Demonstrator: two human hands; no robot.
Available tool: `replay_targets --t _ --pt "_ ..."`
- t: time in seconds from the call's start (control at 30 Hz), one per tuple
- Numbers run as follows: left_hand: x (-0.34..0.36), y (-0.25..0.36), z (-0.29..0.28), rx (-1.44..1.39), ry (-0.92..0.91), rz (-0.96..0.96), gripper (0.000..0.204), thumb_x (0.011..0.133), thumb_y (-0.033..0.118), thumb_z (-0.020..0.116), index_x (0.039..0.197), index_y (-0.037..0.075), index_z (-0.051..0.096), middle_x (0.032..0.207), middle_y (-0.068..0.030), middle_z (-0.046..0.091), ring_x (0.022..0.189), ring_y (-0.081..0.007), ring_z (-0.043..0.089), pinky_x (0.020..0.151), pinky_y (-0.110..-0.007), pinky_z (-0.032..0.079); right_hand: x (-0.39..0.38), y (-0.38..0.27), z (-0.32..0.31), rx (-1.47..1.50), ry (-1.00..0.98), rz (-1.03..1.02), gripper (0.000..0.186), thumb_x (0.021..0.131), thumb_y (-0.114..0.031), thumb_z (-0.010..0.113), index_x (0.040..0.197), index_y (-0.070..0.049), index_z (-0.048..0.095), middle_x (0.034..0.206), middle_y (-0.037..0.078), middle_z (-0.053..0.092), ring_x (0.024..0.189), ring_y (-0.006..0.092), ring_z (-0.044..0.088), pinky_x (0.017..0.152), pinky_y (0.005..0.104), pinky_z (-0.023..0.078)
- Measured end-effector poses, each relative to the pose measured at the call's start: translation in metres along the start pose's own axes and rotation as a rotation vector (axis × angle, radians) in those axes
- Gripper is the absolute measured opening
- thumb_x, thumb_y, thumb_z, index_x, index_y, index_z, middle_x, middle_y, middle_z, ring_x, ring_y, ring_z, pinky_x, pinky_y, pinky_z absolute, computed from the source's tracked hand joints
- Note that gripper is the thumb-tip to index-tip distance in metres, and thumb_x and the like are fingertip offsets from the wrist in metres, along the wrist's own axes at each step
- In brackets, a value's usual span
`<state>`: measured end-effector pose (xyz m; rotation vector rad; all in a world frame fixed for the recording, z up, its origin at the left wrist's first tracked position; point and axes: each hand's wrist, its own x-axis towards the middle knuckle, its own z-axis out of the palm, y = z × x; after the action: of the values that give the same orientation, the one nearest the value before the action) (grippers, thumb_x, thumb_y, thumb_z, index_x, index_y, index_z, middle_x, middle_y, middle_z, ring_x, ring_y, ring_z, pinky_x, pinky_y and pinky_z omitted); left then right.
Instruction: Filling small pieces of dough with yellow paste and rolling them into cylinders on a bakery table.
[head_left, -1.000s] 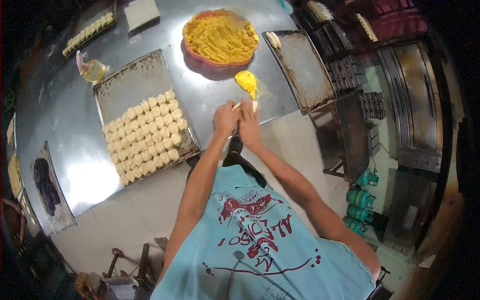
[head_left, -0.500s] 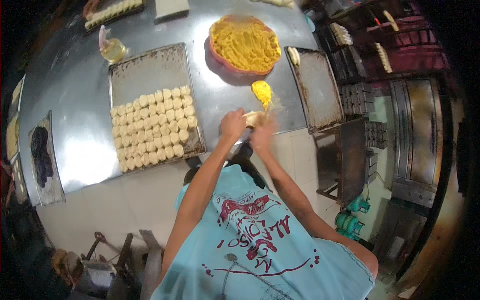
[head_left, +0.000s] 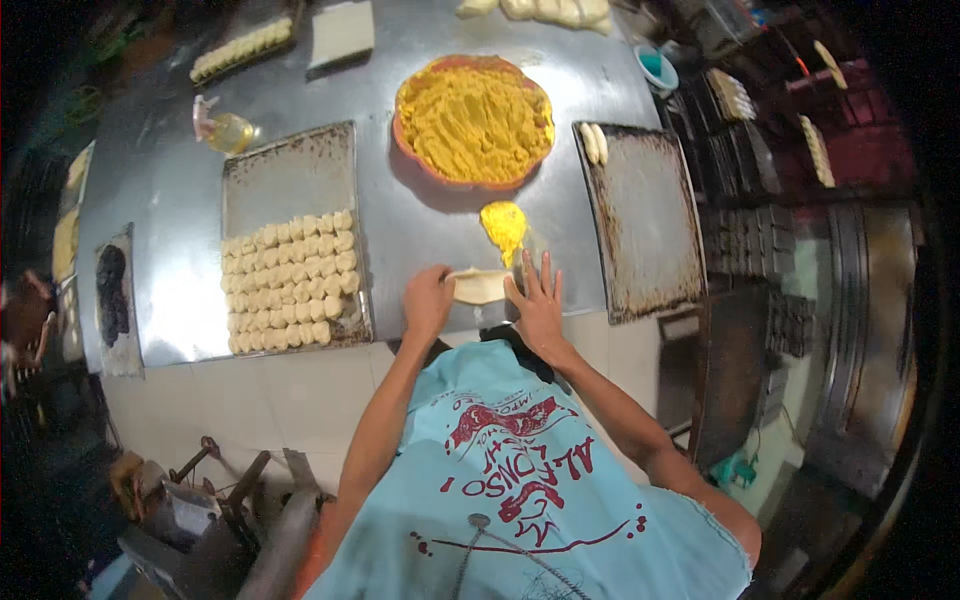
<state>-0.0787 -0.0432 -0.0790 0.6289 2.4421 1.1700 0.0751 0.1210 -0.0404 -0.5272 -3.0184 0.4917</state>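
Both hands (head_left: 485,295) flat on dough piece (head_left: 478,286) | steel table (head_left: 160,200) | tiled floor (head_left: 250,395)

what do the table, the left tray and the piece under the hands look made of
Table: likely stainless steel, grey with bright glare. Left tray: metal, dull and rust-stained. Flat piece between left hand and right hand: pale, matte, apparently soft dough.

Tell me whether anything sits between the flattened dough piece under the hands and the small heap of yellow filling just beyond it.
Nothing visible does. The flattened dough piece lies on the steel table between the left hand and the right hand. The small heap of yellow filling sits just beyond it, with only bare tabletop between them.
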Motion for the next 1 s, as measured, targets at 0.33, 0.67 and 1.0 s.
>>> replay_targets --t 0.33,0.67,1.0 --pt "0.007 0.077 -0.016 -0.843 -0.286 -0.223 0.015 0.089 0.009 0.068 0.1 0.0 0.065 0.082 -0.0087 0.068 0.077 -0.016 0.062 0.068 -0.03 0.05 0.277 0.008 -0.047 -0.117 0.303 -0.448 0.042 0.082 -0.011 0.063 0.122 -0.018 0.072 0.167 0.013 0.015 0.153 0.0446 0.006 0.116 0.0683 0.014" --pt "0.07 -0.003 -0.034 0.209 -0.207 0.216 0.025 0.079 0.022 0.068 0.099 0.011 0.077 0.085 -0.0151 0.072 0.084 -0.0347 0.068 0.079 -0.046 0.054 0.25 -0.004 -0.054 -0.276 0.102 -0.196 0.015 0.077 -0.014 0.068 0.084 -0.009 0.08 0.167 0.012 0.019 0.153 0.0451 0.006 0.117 0.0666 0.013" --pt "0.116 -0.028 -0.05 0.044 -0.393 0.385 0.02 0.077 0.023 0.068 0.089 0.011 0.078 0.089 -0.0181 0.072 0.086 -0.0374 0.068 0.084 -0.046 0.053 0.062 -0.088 0.035 0.193 0.386 0.12 0.068 0.078 0.0 0.059 0.144 -0.017 0.055 0.164 0.021 0.022 0.151 0.0497 0.009 0.118 0.0646 0.013"
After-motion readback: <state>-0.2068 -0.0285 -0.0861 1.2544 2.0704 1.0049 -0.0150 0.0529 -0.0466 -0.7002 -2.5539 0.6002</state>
